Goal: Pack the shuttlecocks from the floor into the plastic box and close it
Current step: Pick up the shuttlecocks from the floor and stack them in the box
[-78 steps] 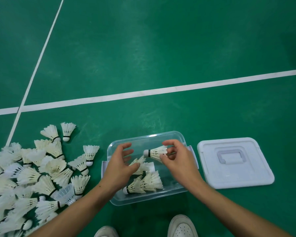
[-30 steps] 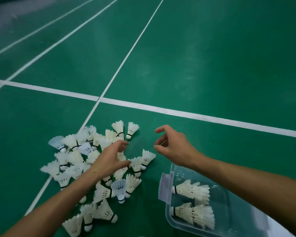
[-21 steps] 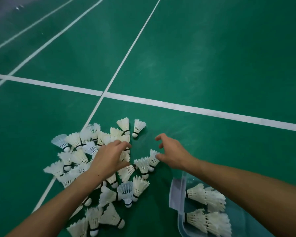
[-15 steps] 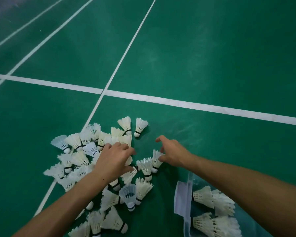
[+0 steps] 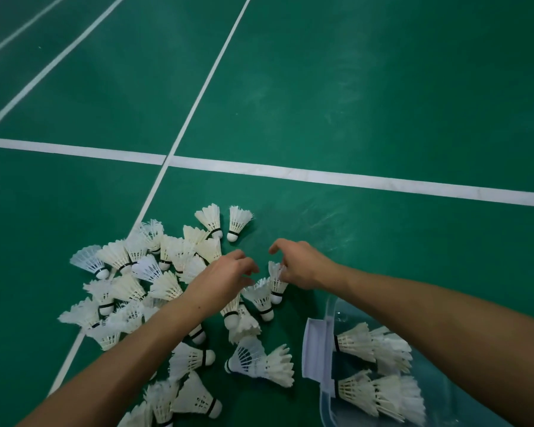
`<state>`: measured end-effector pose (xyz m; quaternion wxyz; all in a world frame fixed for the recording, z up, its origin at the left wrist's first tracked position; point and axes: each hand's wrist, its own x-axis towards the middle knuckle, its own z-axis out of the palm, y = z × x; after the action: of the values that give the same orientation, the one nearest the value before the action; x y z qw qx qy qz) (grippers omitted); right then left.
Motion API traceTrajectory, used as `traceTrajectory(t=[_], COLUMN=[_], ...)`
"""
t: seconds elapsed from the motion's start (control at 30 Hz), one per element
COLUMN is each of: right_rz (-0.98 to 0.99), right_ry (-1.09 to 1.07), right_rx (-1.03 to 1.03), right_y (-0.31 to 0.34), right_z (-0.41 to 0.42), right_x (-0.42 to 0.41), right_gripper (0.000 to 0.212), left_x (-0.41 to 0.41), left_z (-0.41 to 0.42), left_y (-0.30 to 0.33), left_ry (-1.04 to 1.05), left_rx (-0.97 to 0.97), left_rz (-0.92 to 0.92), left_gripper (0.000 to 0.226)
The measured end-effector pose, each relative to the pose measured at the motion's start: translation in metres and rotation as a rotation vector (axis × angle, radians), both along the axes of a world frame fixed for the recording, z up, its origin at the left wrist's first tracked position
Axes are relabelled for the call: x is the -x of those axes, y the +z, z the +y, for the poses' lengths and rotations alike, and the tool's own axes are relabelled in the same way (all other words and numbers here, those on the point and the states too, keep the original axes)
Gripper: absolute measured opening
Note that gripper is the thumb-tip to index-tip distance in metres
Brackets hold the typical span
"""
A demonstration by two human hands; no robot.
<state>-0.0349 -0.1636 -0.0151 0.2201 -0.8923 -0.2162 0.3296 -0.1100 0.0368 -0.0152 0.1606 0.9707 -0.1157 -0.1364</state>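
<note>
Shuttlecock pile (image 5: 142,285) is spread on the green floor (image 5: 352,87), lower left, straddling a thin white court line (image 5: 198,97); most lie on their sides, a few overlapped. Left hand (image 5: 219,280) is held palm-down over the pile's right edge, fingers loosely curled; whether anything is gripped cannot be told, fingertips being hidden behind the knuckles. Just right of it, a single shuttlecock (image 5: 276,280) is seen with feathers up, cork down, its feathers touched by the right hand (image 5: 302,266); thumb and fingers are curved around its top, a closed pinch not confirmed. Clear plastic box (image 5: 326,396) sits at the lower right floor edge, open, with two rows of nested shuttlecocks (image 5: 373,368) inside, corks pointed left.
</note>
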Motion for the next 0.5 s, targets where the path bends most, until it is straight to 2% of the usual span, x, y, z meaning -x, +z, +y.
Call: traceTrajectory(t=[0.07, 0.2, 0.23, 0.3, 0.37, 0.43, 0.5], right_rz=[-0.001, -0.003, -0.006, -0.007, -0.007, -0.007, -0.012], right_ry=[0.002, 0.012, 0.010, 0.005, 0.005, 0.008, 0.007], right_rx=[0.008, 0.001, -0.002, -0.007, -0.015, -0.022, -0.031], right_y=[0.002, 0.004, 0.005, 0.006, 0.006, 0.007, 0.008], right_z=[-0.002, -0.007, -0.007, -0.007, -0.008, -0.008, -0.008], right_x=[0.001, 0.002, 0.002, 0.002, 0.003, 0.003, 0.004], right_gripper=[0.058, 0.056, 0.055, 0.054, 0.054, 0.053, 0.053], left_x=[-0.003, -0.002, -0.001, 0.001, 0.002, 0.003, 0.003], left_z=[0.000, -0.003, -0.005, -0.008, -0.009, -0.010, -0.012], left_y=[-0.003, -0.011, -0.012, -0.010, -0.009, -0.007, -0.006], left_ry=[0.032, -0.019, -0.020, 0.008, 0.009, -0.029, -0.036], left_rx=[0.062, 0.040, 0.028, 0.038, 0.061, 0.066, 0.083], left_rz=[0.078, 0.185, 0.200, 0.202, 0.207, 0.203, 0.181], left_gripper=[0.029, 0.025, 0.032, 0.061, 0.071, 0.060, 0.037])
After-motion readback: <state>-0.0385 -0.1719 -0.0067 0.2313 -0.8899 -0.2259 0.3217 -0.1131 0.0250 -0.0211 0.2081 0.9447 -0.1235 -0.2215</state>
